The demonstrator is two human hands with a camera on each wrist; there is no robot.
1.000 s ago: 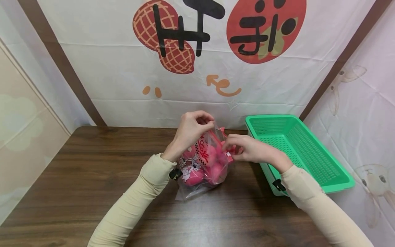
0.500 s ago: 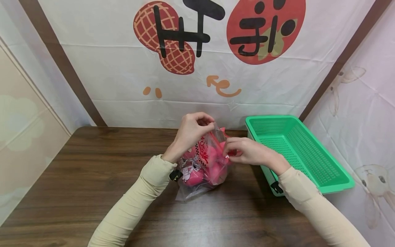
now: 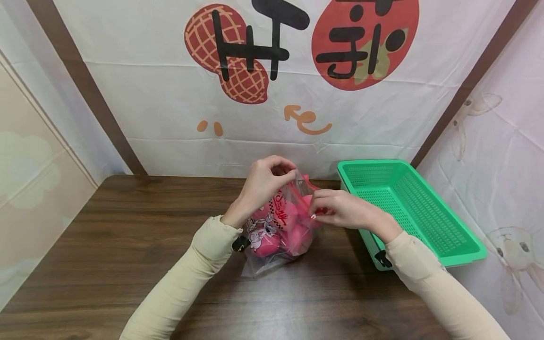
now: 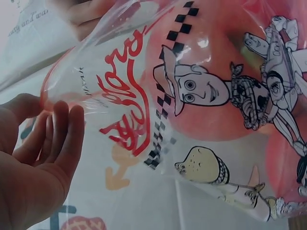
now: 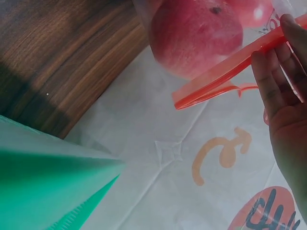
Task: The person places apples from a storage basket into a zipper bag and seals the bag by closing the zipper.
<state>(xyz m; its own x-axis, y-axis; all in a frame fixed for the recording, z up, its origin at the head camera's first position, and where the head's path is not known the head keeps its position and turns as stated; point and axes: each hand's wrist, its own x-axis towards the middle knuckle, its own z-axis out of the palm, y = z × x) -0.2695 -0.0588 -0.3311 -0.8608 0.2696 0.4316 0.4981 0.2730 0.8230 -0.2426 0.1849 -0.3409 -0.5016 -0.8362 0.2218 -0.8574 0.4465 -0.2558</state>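
Observation:
A clear plastic zip bag with red lettering and cartoon figures stands on the table, holding several pink round things that look like fruit. My left hand pinches its upper left corner between thumb and fingertips; the left wrist view shows the same hand at the edge of the film. On the other side, my right hand pinches the red zip strip along the bag's mouth. A small white piece shows at the right fingertips in the head view. Part of the strip is hidden behind those fingers.
A green plastic basket stands right of the bag, close beside my right forearm. The brown wooden table reaches back to a white printed cloth. Another cloth hangs along the right side.
My right hand has shifted slightly down along the bag's mouth. The red strip end that stuck out below its fingers is now mostly covered. The left hand has stayed nearly still.

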